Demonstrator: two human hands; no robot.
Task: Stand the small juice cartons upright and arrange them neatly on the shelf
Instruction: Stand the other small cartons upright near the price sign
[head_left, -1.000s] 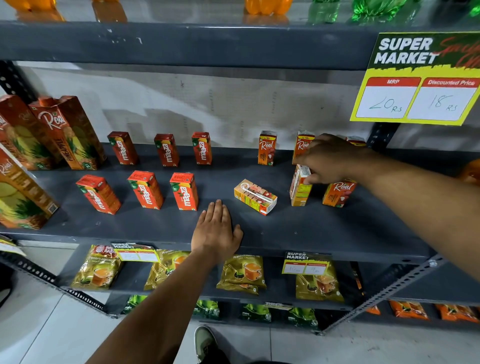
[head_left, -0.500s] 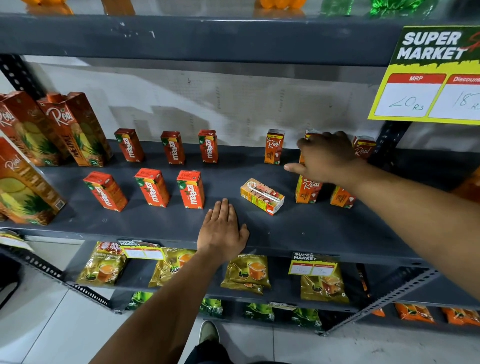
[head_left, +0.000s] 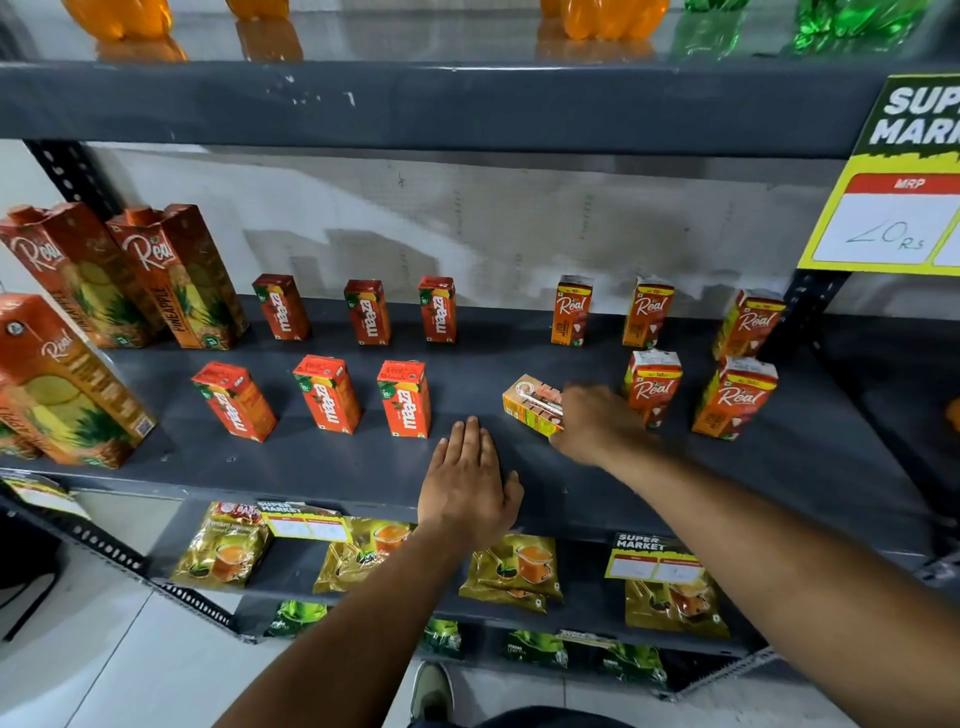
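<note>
One small Real juice carton (head_left: 530, 402) lies on its side near the middle of the grey shelf (head_left: 311, 467). My right hand (head_left: 597, 423), blurred, covers its right end; the grip is unclear. Two small Real cartons (head_left: 653, 384) (head_left: 735, 397) stand upright just right of that hand, and three more (head_left: 571, 310) stand in the back row. Several red Maaza cartons (head_left: 327, 393) stand upright in two rows to the left. My left hand (head_left: 467, 483) rests flat on the shelf's front part, fingers apart, holding nothing.
Tall Real pineapple cartons (head_left: 176, 275) stand at the shelf's left end. A yellow price sign (head_left: 893, 176) hangs at the upper right beside a dark upright post (head_left: 810, 306). Golden tea pouches (head_left: 511, 571) fill the shelf below. Bottles sit on the shelf above.
My right hand let go of the upright Real carton in the front row and moved left and down onto the lying carton. My left hand stayed flat on the shelf.
</note>
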